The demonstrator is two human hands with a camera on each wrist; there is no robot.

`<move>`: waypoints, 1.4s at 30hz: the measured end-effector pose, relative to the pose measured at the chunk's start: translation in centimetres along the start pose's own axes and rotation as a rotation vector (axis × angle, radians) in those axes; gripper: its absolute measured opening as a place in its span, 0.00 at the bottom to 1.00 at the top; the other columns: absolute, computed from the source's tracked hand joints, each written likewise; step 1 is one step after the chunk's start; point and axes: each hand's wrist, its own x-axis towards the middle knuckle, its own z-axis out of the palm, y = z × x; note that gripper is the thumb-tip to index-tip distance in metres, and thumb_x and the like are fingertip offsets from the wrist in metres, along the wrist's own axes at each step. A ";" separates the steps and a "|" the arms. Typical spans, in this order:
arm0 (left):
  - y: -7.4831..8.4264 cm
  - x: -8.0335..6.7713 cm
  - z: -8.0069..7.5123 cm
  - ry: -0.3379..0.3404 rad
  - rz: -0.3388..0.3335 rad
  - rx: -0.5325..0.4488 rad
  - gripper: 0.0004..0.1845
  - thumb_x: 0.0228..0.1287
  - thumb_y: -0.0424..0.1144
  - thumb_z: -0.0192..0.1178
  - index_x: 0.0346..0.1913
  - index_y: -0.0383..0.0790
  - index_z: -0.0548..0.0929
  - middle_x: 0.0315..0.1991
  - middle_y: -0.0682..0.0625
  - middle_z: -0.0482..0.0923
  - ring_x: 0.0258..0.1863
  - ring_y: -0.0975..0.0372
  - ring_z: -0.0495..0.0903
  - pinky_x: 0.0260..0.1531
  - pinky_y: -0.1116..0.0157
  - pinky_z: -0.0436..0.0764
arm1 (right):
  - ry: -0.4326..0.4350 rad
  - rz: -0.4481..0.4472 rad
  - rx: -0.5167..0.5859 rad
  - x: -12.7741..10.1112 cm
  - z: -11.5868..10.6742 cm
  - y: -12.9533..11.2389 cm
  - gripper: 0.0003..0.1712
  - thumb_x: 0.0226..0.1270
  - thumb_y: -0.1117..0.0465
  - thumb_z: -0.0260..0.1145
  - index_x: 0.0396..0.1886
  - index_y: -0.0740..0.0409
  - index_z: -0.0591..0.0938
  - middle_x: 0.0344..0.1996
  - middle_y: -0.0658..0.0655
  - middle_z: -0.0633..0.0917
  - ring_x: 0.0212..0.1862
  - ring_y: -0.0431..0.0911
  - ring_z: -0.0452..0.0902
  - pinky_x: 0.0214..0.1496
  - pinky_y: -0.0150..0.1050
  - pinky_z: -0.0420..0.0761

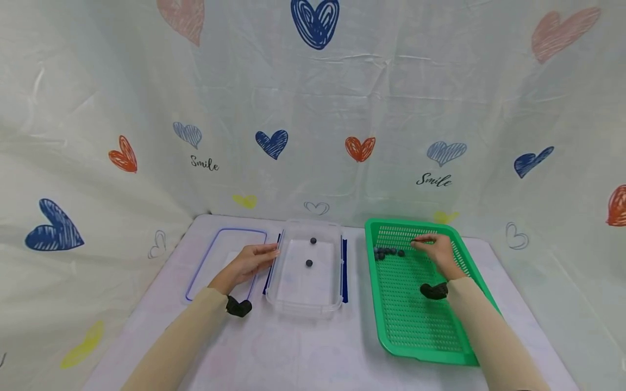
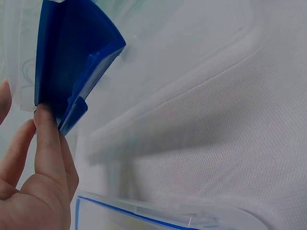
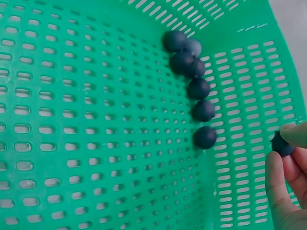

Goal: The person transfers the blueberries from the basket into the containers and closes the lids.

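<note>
A clear plastic box (image 1: pixel 305 307) with blue side latches stands in the middle of the table, two dark blueberries (image 1: pixel 309 263) inside it. My left hand (image 1: pixel 254 259) rests with straight fingers against its left side; in the left wrist view a fingertip (image 2: pixel 45 115) touches the blue latch (image 2: pixel 72 62). A green perforated tray (image 1: pixel 420 331) lies to the right, with several blueberries (image 3: pixel 198 88) in a row near its far left wall. My right hand (image 1: pixel 432 247) hovers inside the tray and pinches one blueberry (image 3: pixel 281 144) between thumb and finger.
The box's clear lid with a blue rim (image 1: pixel 215 239) lies flat left of the box, under my left wrist. A white cloth with coloured hearts covers the table and the wall behind. Bare cloth (image 1: pixel 293 353) stretches along the near side.
</note>
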 end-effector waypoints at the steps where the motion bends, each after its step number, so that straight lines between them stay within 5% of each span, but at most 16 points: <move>1: 0.0 0.0 0.0 -0.001 -0.001 0.000 0.29 0.72 0.36 0.61 0.71 0.29 0.67 0.71 0.37 0.64 0.68 0.53 0.67 0.63 0.62 0.73 | -0.003 -0.002 -0.004 -0.1 -0.1 -0.2 0.21 0.70 0.61 0.68 0.55 0.74 0.80 0.56 0.73 0.76 0.60 0.64 0.69 0.60 0.61 0.76; 24: 0.1 0.6 0.2 0.011 -0.031 0.007 0.30 0.70 0.37 0.64 0.71 0.32 0.70 0.70 0.39 0.68 0.64 0.57 0.73 0.59 0.64 0.76 | -0.085 -0.033 0.077 -1.7 -0.4 -5.4 0.26 0.67 0.54 0.72 0.56 0.70 0.81 0.65 0.69 0.72 0.69 0.63 0.61 0.67 0.63 0.68; 42: 0.2 0.1 -0.1 -0.005 -0.034 0.007 0.31 0.69 0.39 0.66 0.71 0.31 0.69 0.69 0.39 0.69 0.63 0.58 0.74 0.57 0.66 0.78 | -0.161 -0.056 0.208 -1.8 2.6 -9.8 0.25 0.64 0.57 0.74 0.54 0.71 0.81 0.64 0.65 0.73 0.55 0.50 0.78 0.65 0.56 0.74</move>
